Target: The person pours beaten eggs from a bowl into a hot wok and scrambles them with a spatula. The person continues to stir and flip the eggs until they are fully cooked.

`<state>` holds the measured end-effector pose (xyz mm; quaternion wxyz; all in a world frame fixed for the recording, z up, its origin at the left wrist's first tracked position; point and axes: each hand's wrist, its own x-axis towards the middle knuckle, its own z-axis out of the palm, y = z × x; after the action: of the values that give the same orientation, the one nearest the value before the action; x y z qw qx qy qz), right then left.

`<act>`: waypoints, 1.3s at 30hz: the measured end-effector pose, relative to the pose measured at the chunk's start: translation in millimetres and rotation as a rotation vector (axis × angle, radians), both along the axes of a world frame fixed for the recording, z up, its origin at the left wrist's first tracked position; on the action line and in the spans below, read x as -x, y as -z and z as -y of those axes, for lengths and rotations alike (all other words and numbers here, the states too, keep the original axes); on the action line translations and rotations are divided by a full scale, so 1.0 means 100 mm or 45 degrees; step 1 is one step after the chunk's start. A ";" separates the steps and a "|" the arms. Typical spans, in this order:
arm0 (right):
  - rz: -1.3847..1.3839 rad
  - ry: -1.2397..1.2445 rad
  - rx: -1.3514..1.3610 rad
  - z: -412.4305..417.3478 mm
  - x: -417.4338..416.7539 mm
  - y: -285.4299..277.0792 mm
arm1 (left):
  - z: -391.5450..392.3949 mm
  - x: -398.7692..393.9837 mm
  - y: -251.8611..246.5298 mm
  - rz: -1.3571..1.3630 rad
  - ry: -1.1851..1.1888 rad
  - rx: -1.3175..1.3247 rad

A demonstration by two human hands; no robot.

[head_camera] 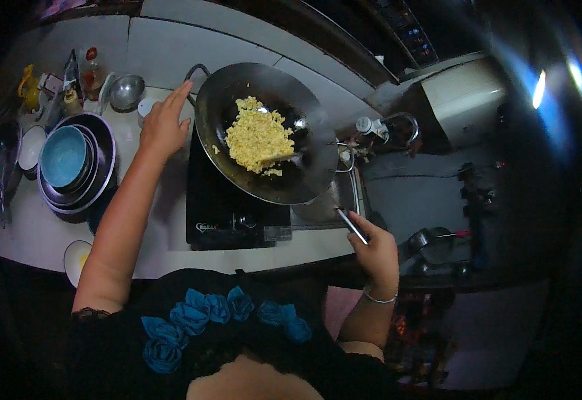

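A large dark wok (pixel 316 170) with two loop handles stands tilted over a black induction cooktop (pixel 216 200). Crumbled scrambled egg (pixel 256 132) lies in a heap on its bottom. My right hand (pixel 378 252) grips the metal handle of a spatula (pixel 352 226), which reaches across the wok's near right rim. The spatula's blade sits at the lower right edge of the egg. My left hand (pixel 166 122) is beside the wok's left loop handle (pixel 196 70), fingers stretched out and thumb apart; whether the fingertips touch that handle I cannot tell.
Left on the counter are stacked basins with a blue bowl (pixel 63 156), a metal bowl (pixel 126 92), bottles (pixel 92 75) and a white cup (pixel 146 106). A white bowl (pixel 75 262) sits at the front edge beside my left forearm. A faucet (pixel 403 120) stands right of the wok.
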<state>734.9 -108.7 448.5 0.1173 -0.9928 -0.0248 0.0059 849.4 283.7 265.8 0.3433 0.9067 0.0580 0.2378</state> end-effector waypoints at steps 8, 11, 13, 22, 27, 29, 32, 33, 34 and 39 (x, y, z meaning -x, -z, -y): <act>0.091 -0.101 -0.007 0.13 -0.10 0.38 | 0.02 -0.03 0.04 0.017 -0.024 -0.012; 0.097 -0.090 -0.079 0.10 -0.11 0.39 | 0.03 -0.03 0.03 0.002 -0.046 -0.048; 0.009 -0.079 -0.069 0.10 -0.22 0.45 | 0.05 -0.03 0.02 0.001 -0.052 -0.042; 0.044 -0.099 0.281 -0.01 -0.33 0.55 | 0.08 -0.02 -0.02 -0.002 -0.065 -0.048; 0.140 -0.193 0.375 0.11 -0.50 0.31 | 0.08 0.03 -0.11 -0.064 -0.078 -0.049; 0.203 -0.178 0.471 0.21 -0.55 0.10 | 0.10 -0.02 -0.05 -0.037 -0.052 -0.037; 0.137 -0.123 0.576 0.21 -0.72 -0.24 | 0.11 0.01 -0.09 -0.071 -0.064 -0.032; 0.049 -0.062 0.698 0.09 -0.77 -0.39 | 0.10 0.03 -0.10 -0.094 -0.071 -0.032; 0.072 -0.088 0.766 -0.01 -0.79 -0.51 | 0.08 0.04 -0.08 -0.070 -0.072 -0.035; -0.083 -0.172 1.012 -0.18 -1.31 -0.43 | 0.14 0.06 0.06 0.016 -0.029 -0.001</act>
<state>865.6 -91.1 491.6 -0.2757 -0.9562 -0.0819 0.0541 843.4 269.2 259.8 0.3406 0.9046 0.0662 0.2474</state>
